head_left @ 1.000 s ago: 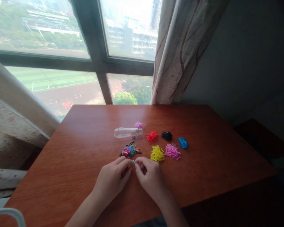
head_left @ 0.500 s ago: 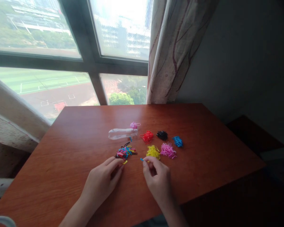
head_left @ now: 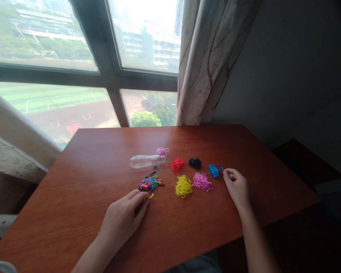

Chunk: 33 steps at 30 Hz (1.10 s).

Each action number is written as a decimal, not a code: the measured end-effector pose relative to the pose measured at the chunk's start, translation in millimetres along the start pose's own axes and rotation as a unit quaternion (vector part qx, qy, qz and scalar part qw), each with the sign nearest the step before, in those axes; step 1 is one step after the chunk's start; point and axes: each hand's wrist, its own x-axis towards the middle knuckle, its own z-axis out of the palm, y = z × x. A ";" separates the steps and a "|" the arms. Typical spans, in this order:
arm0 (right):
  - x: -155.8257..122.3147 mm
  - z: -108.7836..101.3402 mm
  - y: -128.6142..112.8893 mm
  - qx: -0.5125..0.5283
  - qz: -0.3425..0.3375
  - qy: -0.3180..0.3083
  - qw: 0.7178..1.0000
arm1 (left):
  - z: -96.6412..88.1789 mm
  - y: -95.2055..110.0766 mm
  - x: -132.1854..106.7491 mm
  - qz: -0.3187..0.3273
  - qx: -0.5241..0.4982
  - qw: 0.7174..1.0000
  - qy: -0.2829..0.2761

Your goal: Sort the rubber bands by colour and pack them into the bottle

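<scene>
My right hand (head_left: 237, 185) pinches a small blue rubber band (head_left: 222, 169), just right of the blue rubber band pile (head_left: 214, 170). At the near side of a mixed-colour rubber band pile (head_left: 152, 183) rests my left hand (head_left: 127, 212), its fingers bent. A yellow rubber band (head_left: 150, 196) sticks out at the left fingertips. Sorted rubber bands lie in separate heaps between the hands: red (head_left: 176, 165), black (head_left: 194, 163), yellow (head_left: 183, 186) and pink (head_left: 202, 181).
Behind the mixed pile a clear plastic bottle (head_left: 146, 161) lies on its side, with a pink cap (head_left: 160, 151) at its neck. A stray blue band (head_left: 157, 168) is close by. The wooden table (head_left: 74, 182) backs onto a window and a curtain (head_left: 210, 57).
My right hand has moved right with the blue rubber band, from beside the yellow heap to the blue pile. My left hand has hardly moved.
</scene>
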 end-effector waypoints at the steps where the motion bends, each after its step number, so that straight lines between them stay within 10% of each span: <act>1: 1.4 0.6 -0.5 -0.005 -0.002 -0.006 1.000 | -0.2 0.1 0.1 0.000 -0.001 1.000 -0.001; 16: -2.1 -2.2 -10.3 0.003 0.004 -0.016 1.000 | -2.2 3.6 0.2 -0.006 -0.008 1.000 -0.011; 22: -38.9 0.7 -50.5 0.071 -0.006 0.035 0.997 | -1.0 2.8 -0.1 -0.003 -0.008 1.000 -0.006; 33: -135.1 51.0 -132.1 0.102 -0.256 -0.229 0.934 | 0.6 1.4 0.3 -0.005 -0.025 1.000 0.001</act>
